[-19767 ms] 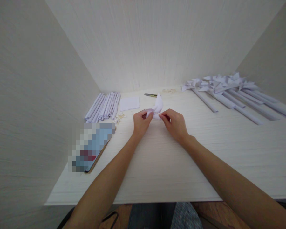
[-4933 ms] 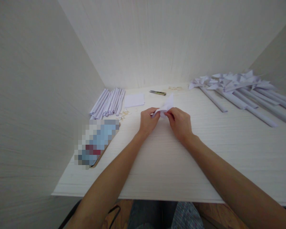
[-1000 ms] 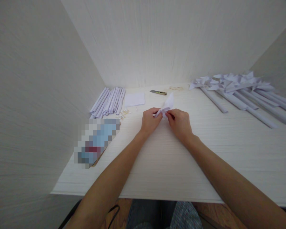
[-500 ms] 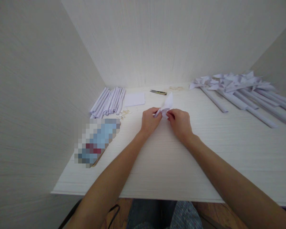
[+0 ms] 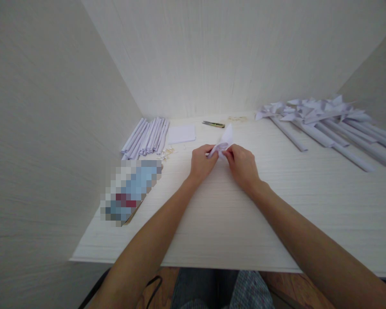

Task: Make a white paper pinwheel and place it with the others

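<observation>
Folded paper piece (image 5: 225,139) pinched betw. left hand (image 5: 202,163) & right hand (image 5: 243,166), lower part hidden behind fingertips.

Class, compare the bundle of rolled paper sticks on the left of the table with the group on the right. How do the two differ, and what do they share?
The left sticks are plain rolls; the right sticks each carry a folded paper head at the far end. The left sticks lie packed side by side in a tight bundle; the right sticks are spread more loosely. The left sticks look shorter than the right ones. Both groups are white rolled paper lying flat on the table, untouched by either hand.
</observation>
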Demonstrator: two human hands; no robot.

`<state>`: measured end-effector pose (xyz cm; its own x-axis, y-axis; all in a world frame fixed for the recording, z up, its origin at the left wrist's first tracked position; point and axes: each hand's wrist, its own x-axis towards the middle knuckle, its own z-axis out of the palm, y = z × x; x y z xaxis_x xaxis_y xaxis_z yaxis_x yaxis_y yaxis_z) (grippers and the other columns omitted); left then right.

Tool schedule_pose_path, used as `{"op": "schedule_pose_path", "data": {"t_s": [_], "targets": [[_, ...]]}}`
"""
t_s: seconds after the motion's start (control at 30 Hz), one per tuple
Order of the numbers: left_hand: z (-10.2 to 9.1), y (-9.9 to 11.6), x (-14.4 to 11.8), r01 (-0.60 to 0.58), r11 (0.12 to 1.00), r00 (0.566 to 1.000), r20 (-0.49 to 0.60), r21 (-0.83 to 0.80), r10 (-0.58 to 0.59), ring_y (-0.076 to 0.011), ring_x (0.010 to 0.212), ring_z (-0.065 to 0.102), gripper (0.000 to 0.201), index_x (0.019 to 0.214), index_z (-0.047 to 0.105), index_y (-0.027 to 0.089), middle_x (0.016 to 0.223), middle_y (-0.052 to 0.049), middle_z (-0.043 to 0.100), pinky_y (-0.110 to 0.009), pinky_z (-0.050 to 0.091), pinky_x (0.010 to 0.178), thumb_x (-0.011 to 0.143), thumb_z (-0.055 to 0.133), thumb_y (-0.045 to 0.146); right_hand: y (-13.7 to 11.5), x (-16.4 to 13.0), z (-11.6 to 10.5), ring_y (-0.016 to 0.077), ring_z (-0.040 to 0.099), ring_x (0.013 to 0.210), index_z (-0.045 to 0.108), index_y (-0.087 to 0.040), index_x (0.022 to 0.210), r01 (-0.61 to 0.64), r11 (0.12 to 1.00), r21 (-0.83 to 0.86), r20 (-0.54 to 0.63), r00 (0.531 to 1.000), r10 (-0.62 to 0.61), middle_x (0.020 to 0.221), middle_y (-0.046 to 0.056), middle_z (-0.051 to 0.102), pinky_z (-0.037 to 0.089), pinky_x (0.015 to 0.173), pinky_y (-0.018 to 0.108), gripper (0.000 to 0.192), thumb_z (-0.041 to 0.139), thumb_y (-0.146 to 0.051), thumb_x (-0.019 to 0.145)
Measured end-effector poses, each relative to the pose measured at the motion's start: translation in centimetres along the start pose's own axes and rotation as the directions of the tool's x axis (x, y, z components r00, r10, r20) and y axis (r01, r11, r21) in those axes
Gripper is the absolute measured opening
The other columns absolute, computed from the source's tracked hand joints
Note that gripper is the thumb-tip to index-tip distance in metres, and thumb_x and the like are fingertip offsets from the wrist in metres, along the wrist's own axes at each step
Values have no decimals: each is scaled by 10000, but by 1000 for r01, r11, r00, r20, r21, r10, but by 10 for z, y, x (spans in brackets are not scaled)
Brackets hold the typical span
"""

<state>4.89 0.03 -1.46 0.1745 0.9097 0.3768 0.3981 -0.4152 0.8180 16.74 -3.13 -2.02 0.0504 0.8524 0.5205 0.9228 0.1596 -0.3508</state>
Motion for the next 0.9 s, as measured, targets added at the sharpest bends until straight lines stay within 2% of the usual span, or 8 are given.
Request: {"op": "schedule_pose_path", "data": {"t_s": [0.17,0.47,0.9], "targets": [[0,1,1,4,1000,1000,1,-11,-4,-124,731,587,207,810,661,144,800,-28,670,-225,474,615,688,494,140,1,0,1,169,515,604,534,-160,683,16,1000,14,0,1000,-16,679,66,609,300,539,269,255,367,-244,856],[1,0,0,-22,1000,1000,4,-18,22,-118,717,587,201,807,663,151,792,-31,669,-223,481,615,684,503,150,0,1,-2,166,506,594,523,-165,646,22,998,66,-57,998,-18,652,59,600,320,555,266,211,414,-205,822],[0,0,-1,-30,999,1000,6,-31,30,-110,708,584,177,779,659,145,783,-28,667,-213,483,609,682,510,143,-1,0,-3,164,501,587,528,-161,640,15,998,66,-70,998,-10,647,63,597,323,558,268,205,421,-204,810]]}}
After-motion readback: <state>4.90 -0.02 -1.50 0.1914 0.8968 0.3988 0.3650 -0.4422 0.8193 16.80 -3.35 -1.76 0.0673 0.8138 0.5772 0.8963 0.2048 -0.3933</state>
